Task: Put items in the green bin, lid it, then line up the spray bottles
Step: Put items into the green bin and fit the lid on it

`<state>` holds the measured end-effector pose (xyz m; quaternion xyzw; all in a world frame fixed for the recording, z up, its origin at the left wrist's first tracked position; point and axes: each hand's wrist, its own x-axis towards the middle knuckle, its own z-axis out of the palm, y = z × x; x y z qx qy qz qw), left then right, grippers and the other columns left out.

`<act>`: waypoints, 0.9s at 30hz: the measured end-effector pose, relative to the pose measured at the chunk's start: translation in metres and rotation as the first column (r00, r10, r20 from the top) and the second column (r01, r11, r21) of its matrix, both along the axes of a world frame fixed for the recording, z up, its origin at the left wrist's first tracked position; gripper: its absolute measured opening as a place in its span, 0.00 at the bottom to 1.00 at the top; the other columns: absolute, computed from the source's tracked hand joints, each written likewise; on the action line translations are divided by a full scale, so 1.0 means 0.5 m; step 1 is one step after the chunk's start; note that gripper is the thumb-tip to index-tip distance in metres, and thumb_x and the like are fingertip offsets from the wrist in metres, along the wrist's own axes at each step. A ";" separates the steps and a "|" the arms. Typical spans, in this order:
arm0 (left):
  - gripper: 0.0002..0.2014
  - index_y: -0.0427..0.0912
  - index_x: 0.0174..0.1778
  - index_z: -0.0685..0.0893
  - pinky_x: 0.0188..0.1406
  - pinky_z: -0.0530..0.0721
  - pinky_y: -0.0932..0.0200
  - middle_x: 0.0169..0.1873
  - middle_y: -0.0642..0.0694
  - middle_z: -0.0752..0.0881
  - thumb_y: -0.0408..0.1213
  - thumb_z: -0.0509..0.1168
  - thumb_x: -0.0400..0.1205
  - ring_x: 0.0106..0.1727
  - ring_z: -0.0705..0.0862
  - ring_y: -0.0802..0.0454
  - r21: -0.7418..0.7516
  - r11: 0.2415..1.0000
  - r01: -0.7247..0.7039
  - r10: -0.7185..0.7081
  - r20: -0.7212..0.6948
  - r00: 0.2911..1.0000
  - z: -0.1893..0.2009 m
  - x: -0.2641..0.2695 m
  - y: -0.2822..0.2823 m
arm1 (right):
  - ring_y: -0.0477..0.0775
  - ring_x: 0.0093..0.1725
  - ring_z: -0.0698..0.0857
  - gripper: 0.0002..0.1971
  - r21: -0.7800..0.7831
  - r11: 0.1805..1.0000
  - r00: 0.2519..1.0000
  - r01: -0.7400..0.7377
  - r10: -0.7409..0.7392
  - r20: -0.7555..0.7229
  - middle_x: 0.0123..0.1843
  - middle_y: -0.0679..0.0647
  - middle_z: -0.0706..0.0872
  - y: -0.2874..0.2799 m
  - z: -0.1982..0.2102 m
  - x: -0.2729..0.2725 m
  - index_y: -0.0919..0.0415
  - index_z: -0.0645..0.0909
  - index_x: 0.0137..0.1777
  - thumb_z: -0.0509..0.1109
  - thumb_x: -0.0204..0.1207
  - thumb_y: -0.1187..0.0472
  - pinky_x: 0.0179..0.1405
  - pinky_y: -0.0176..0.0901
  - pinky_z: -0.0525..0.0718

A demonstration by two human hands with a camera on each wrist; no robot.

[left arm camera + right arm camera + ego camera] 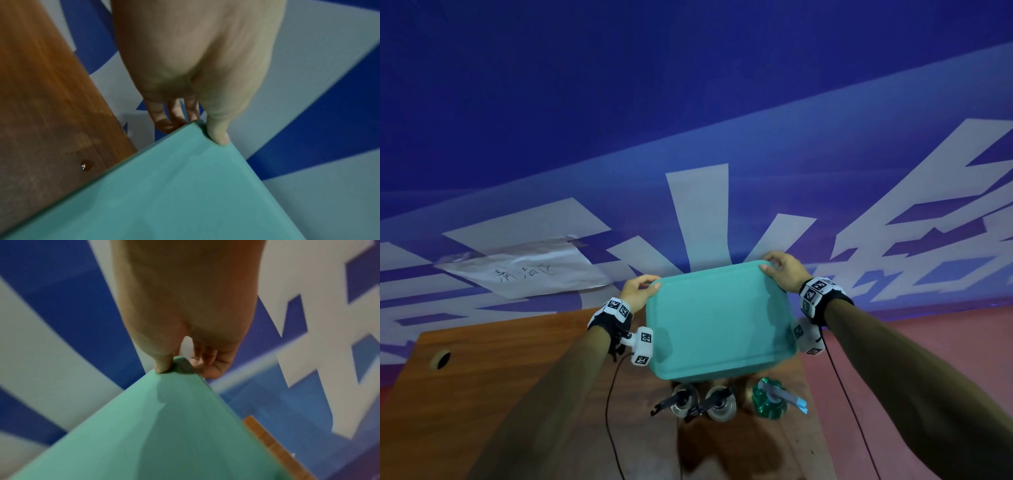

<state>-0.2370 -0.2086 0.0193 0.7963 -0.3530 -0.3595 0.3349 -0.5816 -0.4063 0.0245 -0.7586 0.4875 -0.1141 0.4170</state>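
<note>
Both my hands hold the green lid (717, 318) at its far corners, left hand (637, 290) and right hand (784, 270) each pinching with thumb on top, fingers under. I judge I am lidding the bin; next, lower it evenly above the three spray bottles (717, 403).

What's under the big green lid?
Under the green lid, only the wooden table shows, with three spray bottles past its near edge. The left hand and right hand hold its far corners. The bin stays hidden.
</note>
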 end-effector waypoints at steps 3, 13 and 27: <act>0.11 0.40 0.61 0.89 0.59 0.80 0.60 0.55 0.45 0.89 0.36 0.70 0.84 0.57 0.85 0.51 -0.025 0.999 0.028 -0.029 -0.066 0.997 0.008 -0.002 0.003 | 0.50 0.40 0.79 0.09 0.065 0.998 0.987 0.022 -0.032 0.154 0.42 0.55 0.82 -0.003 -0.002 0.000 0.66 0.86 0.51 0.75 0.80 0.58 0.45 0.44 0.78; 0.10 0.42 0.61 0.89 0.65 0.82 0.54 0.58 0.46 0.90 0.36 0.67 0.86 0.61 0.86 0.48 0.014 0.999 0.050 -0.049 -0.065 0.997 -0.001 -0.003 -0.017 | 0.54 0.47 0.83 0.07 0.080 0.997 0.993 -0.012 0.003 0.119 0.49 0.58 0.87 -0.013 -0.026 0.010 0.60 0.86 0.50 0.76 0.79 0.57 0.52 0.51 0.83; 0.13 0.39 0.63 0.86 0.64 0.80 0.56 0.58 0.45 0.88 0.34 0.71 0.83 0.61 0.85 0.47 0.087 0.982 0.165 -0.170 0.054 0.984 0.009 -0.002 -0.013 | 0.61 0.69 0.82 0.22 -0.020 0.995 0.983 -0.096 0.091 -0.158 0.68 0.58 0.86 -0.005 -0.019 0.011 0.59 0.83 0.70 0.70 0.82 0.46 0.64 0.48 0.78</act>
